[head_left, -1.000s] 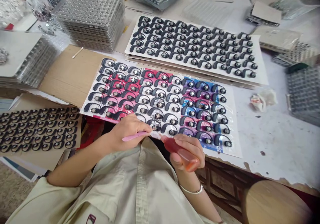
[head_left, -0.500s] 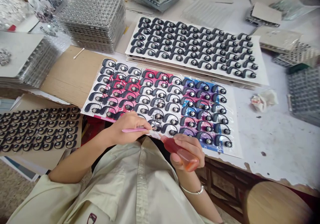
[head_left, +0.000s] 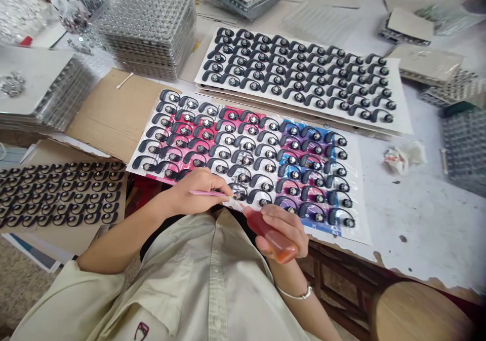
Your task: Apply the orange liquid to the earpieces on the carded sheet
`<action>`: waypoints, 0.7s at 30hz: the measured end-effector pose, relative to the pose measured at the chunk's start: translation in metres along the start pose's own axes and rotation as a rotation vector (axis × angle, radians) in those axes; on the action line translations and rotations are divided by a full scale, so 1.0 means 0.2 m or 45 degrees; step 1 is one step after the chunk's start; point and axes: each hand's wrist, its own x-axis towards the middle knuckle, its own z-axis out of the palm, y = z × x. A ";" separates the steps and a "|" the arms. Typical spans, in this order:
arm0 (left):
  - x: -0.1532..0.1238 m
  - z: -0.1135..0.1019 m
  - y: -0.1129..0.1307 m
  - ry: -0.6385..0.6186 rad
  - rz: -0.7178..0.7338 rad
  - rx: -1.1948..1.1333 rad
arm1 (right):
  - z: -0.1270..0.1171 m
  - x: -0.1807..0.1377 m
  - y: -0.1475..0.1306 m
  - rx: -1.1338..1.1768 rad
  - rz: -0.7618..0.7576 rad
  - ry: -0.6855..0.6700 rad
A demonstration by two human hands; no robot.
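My left hand [head_left: 197, 191] pinches a thin pink stick [head_left: 205, 193] whose tip rests by a black ear-hook earpiece [head_left: 237, 194] in the nearest row of a pink-and-blue sheet [head_left: 357, 219]. My right hand [head_left: 285, 228] grips a small bottle of red liquid [head_left: 268, 232], its nozzle pointing at that same earpiece. The sheet holds several rows of black earpieces with shiny round centres and lies at the table's near edge.
A white sheet [head_left: 398, 115] of more earpieces lies behind. Another filled sheet [head_left: 61, 194] sits low at the left. Stacks of clear trays [head_left: 146, 24] stand at the back left. A crumpled wipe [head_left: 402, 156] lies right; a round wooden stool [head_left: 421, 313] stands below.
The pink stick has tilted and my left hand has crept slightly forward toward the sheet. The bottle's nozzle stays at the same earpiece. The view shifted a little.
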 end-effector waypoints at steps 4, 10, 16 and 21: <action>0.00 0.00 -0.01 -0.003 0.000 -0.016 | -0.01 -0.03 0.00 0.052 -0.087 -0.039; 0.00 0.00 -0.01 0.002 0.011 -0.031 | -0.05 -0.09 0.00 0.027 -0.182 -0.185; 0.00 0.01 -0.01 0.005 0.004 -0.038 | -0.05 -0.12 0.01 -0.023 -0.325 -0.225; -0.01 0.01 -0.01 -0.003 -0.060 0.008 | -0.02 -0.14 0.03 0.003 -0.399 -0.176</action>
